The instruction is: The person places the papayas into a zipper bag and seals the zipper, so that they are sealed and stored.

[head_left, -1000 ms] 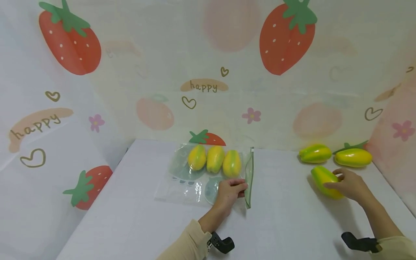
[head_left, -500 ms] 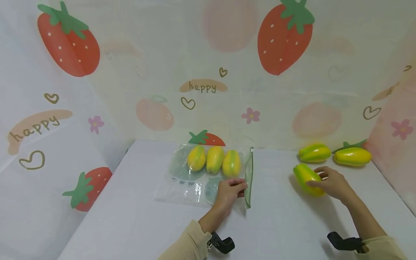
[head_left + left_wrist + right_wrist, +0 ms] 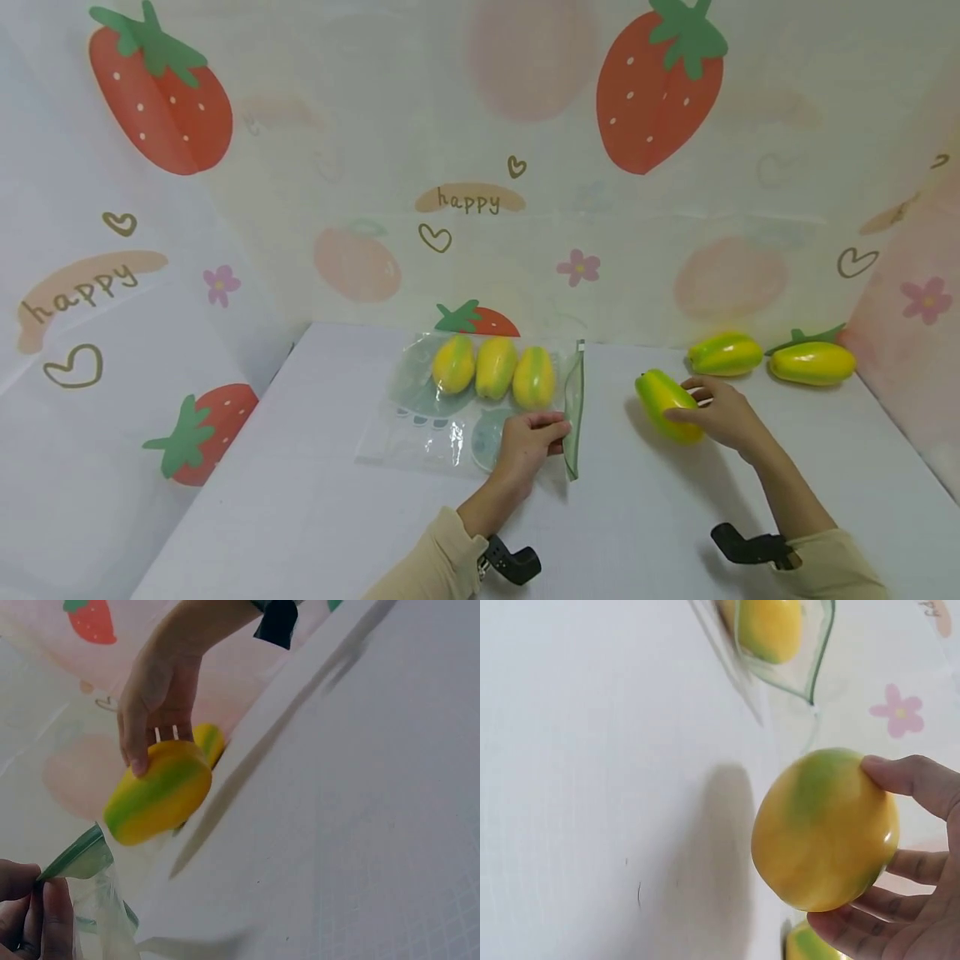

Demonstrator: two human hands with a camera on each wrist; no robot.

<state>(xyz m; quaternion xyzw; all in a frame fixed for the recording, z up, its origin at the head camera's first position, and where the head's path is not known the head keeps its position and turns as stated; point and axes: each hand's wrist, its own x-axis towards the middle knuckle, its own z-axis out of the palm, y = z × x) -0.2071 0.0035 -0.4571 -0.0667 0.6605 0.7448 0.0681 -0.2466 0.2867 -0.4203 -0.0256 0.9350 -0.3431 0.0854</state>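
Observation:
My left hand (image 3: 521, 446) pinches the green-edged mouth of a clear zip bag (image 3: 431, 446) lying flat on the white table. In the left wrist view, that bag edge (image 3: 79, 855) gapes open beside the fingertips. Three yellow-green papayas (image 3: 495, 368) lie side by side inside the bag. To the right of the bag, my right hand (image 3: 723, 414) grips another papaya (image 3: 663, 402) by its near end, thumb on one side and fingers on the other. The right wrist view shows this papaya (image 3: 821, 832) held above the table, its shadow falling apart from it.
Two more papayas lie at the table's back right: one papaya (image 3: 725, 354) on the left and one papaya (image 3: 813, 363) by the right edge. A cloth wall (image 3: 645, 275) printed with strawberries rises behind the white table (image 3: 300, 500).
My right hand has carried its papaya leftward across the table, closer to the bag's mouth. My left hand and the bag have stayed in place.

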